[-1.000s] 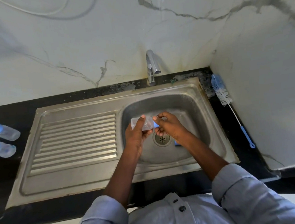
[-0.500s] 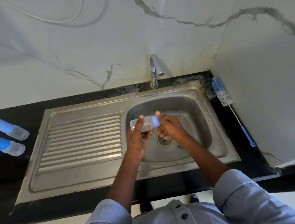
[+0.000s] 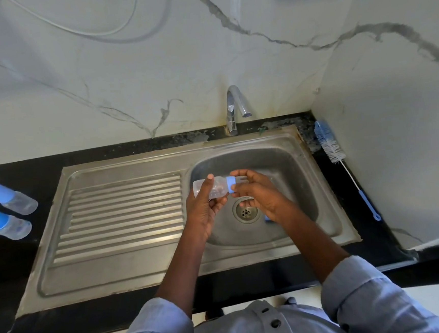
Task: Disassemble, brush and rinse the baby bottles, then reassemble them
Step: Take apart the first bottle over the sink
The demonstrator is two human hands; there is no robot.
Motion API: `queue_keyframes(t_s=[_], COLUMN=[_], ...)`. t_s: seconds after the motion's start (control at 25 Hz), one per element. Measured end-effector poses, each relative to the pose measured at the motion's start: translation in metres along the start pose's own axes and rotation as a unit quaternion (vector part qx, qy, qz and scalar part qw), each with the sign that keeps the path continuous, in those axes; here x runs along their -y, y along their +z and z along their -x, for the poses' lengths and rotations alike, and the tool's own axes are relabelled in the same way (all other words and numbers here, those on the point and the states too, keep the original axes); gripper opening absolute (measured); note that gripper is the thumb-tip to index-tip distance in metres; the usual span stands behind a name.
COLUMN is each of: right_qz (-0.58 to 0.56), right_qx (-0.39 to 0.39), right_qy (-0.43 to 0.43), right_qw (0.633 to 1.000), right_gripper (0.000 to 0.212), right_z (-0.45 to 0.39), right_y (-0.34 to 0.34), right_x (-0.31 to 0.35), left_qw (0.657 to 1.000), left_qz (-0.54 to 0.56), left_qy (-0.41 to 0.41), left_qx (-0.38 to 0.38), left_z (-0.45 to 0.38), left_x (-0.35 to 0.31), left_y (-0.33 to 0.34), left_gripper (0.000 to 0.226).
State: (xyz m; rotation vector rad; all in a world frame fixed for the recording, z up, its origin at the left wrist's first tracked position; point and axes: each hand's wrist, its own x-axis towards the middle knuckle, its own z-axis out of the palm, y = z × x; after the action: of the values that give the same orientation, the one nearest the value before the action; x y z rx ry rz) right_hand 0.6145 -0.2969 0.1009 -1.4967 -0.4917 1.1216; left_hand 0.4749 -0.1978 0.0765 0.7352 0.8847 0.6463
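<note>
At the centre of the frame, over the sink (image 3: 303, 164) basin, the left hand (image 3: 203, 207) grips the clear baby bottle (image 3: 215, 187) on its side by the barrel; the right hand (image 3: 257, 192) pinches its blue collar (image 3: 231, 184), fingers curled. It looks light, stiff plastic, probably slippery if wet, so barrel and ribbed collar seem the surest holds

No text, label, brand or number can be read on anything in view.
</note>
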Motion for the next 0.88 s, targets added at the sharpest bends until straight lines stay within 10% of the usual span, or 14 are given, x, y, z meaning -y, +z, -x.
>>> queue_keyframes(t_s=[0.72,0.88], right_qz=[0.03,-0.098], right_qx=[-0.088,-0.078], right_qy=[-0.037,0.064], right_qw=[0.995,0.99], right_gripper=[0.05,0.024], right_z=[-0.012,-0.02], right_y=[0.016,-0.002], right_x=[-0.027,-0.028], left_qw=[0.993,0.984], left_qz=[0.047,0.1], left_qy=[-0.107,-0.146], left_qx=[0.0,-0.01], left_z=[-0.033,-0.041], left_x=[0.004,0.009], left_y=[-0.032,-0.031], left_gripper=[0.061,0.065])
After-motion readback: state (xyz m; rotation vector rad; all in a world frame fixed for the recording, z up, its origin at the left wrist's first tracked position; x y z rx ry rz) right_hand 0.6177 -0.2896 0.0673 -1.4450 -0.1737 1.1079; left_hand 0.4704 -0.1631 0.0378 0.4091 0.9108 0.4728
